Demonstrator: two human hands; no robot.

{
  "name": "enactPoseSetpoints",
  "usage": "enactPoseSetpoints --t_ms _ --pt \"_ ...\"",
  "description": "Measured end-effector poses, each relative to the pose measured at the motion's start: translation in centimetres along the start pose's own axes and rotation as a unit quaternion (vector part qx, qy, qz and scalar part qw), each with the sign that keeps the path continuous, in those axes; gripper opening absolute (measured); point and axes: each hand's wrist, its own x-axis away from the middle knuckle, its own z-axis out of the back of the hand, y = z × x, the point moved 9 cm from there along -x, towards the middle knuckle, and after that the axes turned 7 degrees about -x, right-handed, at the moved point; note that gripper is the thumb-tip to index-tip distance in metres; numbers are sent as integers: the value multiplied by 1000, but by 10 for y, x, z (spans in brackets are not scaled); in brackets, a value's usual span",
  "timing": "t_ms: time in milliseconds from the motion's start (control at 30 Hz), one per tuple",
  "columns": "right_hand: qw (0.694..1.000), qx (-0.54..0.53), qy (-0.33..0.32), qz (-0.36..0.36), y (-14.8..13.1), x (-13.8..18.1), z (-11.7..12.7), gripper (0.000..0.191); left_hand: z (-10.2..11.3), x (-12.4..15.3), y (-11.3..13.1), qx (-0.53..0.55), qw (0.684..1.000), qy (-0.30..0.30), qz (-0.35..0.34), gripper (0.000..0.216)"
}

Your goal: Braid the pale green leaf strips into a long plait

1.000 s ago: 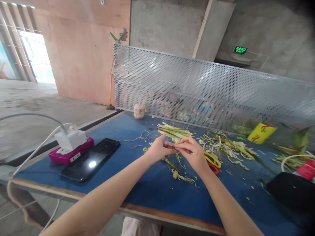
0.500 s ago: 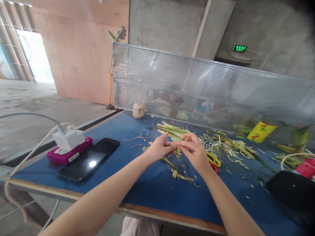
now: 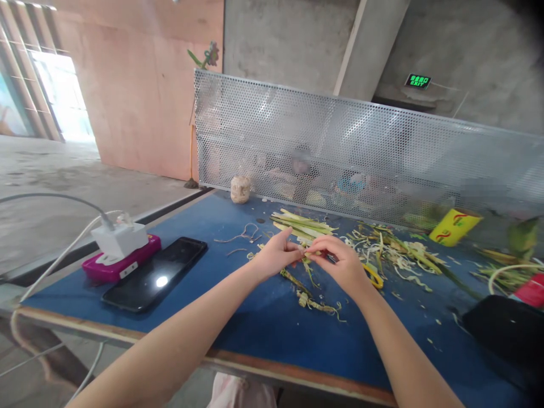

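Over the table (image 3: 263, 331), the left hand (image 3: 277, 256) and right hand (image 3: 340, 262) meet, fingertips pinched together on a small plant bit (image 3: 311, 255). Scraps (image 3: 394, 250) lie at three o'clock from them, stalks (image 3: 305, 224) at twelve — well under way, I'd judge; how much remains, I can't tell.

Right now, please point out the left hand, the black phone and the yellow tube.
Left hand (image 3: 275, 256): head view, middle of the hand.
Black phone (image 3: 153, 274): head view, screen.
Yellow tube (image 3: 453, 228): head view, outer side.

head view | worn at head height | faces forward, down | table (image 3: 267, 334) close | perforated screen (image 3: 297, 127) beyond
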Motion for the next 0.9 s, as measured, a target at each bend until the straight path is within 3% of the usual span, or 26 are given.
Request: enactPoseSetpoints --t_ms 133,267,633,800,900 --pt "997 -69 12 -39 9 1 -1 10 -2 1 2 5 1000 -6 6 82" --pt "990 -121 -28 -60 8 2 -8 8 -1 0 0 5 1000 -9 6 82" --pt "997 -9 -76 -14 2 3 -10 10 -4 0 1 -19 1000 -24 7 53" --pt "996 -51 -63 -40 11 3 -8 8 -3 0 0 -19 1000 -12 17 52" --pt "998 -37 -51 -20 10 3 -5 8 -1 0 -1 11 1000 -3 25 66"
